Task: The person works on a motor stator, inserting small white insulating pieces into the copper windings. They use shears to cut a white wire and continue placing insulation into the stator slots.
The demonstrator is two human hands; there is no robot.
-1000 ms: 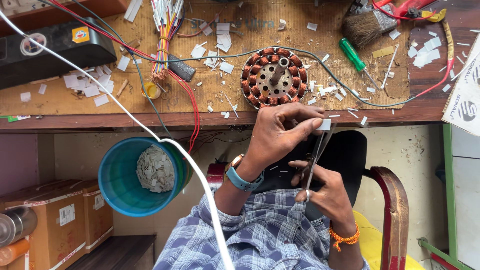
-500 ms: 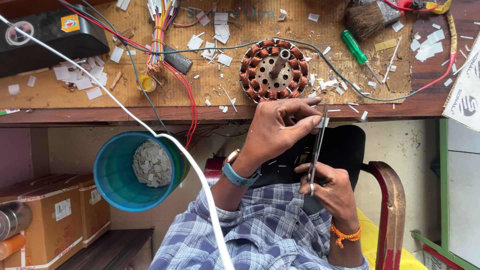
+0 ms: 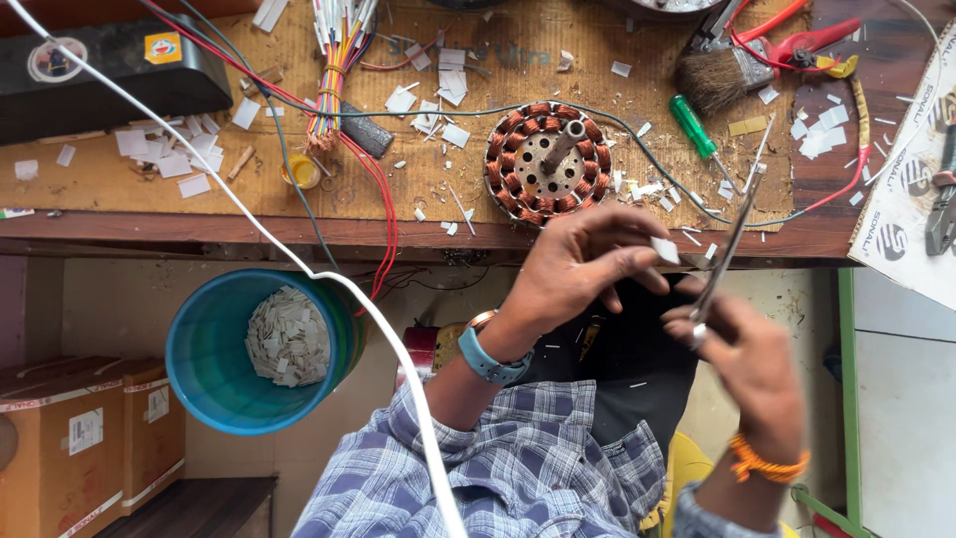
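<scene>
Down in the lower left corner sit two brown cardboard boxes side by side on a dark shelf, sealed along the top edges with pale tape carrying red print. The nearer one wears a small white rectangular label on its face — and its neighbour shows a second white label, tilted a touch.

Up at the top left, a long black case lies on the bench with two stickers: a round pale one and a small orange square one.

On the far right edge, a white printed sheet — dark round marks on it — lies angled across the bench end.
</scene>
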